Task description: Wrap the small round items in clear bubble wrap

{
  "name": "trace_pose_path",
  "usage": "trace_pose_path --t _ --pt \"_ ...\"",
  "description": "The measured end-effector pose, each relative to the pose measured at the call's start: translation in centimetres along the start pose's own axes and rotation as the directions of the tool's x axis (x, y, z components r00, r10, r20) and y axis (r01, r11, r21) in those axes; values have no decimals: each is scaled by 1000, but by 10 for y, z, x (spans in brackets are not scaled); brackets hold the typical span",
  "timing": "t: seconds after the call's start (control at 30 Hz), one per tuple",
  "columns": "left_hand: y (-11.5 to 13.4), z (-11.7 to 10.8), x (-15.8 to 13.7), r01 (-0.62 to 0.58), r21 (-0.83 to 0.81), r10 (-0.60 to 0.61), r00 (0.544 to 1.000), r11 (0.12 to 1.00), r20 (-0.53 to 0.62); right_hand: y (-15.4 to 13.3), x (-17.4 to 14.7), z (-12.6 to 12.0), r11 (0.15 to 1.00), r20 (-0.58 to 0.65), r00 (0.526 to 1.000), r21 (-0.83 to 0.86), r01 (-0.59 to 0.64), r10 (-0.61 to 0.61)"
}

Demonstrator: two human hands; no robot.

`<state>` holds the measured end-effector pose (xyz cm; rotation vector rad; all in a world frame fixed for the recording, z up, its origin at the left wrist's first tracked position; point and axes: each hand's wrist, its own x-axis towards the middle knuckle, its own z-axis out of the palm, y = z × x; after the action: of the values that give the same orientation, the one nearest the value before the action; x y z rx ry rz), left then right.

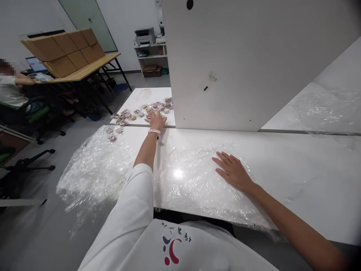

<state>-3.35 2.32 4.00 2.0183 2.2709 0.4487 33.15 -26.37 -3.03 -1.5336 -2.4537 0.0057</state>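
My left hand (156, 121) reaches to the far side of the white table (197, 136), fingers spread over a scatter of small round wrapped pieces (126, 114). Whether it touches any of them I cannot tell. On a sheet of clear plastic film (191, 180) rests my right hand (231, 171), flat with its fingers apart. The film lies wrinkled across the table and reaches its front edge. To the left, a crumpled heap of clear film (96, 165) hangs over the table's side, with a few of the wrapped pieces by it.
A tall white panel (220, 67) stands upright behind the table's middle. More clear film (324, 109) lies beyond it at right. On the left, a person (12, 88) sits at a wooden desk (93, 69) stacked with cardboard boxes (70, 47). A printer (145, 37) stands on a shelf.
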Motion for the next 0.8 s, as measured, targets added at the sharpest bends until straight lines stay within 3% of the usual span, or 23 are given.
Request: trace_pose_path --t 0.1,0.17,0.37,0.47,0.63,0.8 --pt "-5 13 26 -71 53 65 992 996 108 1 1 0 1000 -2 1000 -19 -3 3" --pt "-7 18 28 -96 64 84 980 993 178 1 1 0 1000 4 1000 -31 -6 6" --pt "-9 20 -16 -265 106 252 960 958 119 -1 1 -1 1000 6 1000 -11 -12 12" --pt "-8 15 -25 -209 90 195 971 974 141 -1 1 0 1000 -9 1000 -1 -5 5" --pt "-2 6 -5 -73 58 61 981 996 185 -1 1 0 1000 -24 1000 -12 0 0" --pt "4 -10 0 5 4 -5 994 1000 112 -1 0 0 1000 -27 1000 -10 1 -1"
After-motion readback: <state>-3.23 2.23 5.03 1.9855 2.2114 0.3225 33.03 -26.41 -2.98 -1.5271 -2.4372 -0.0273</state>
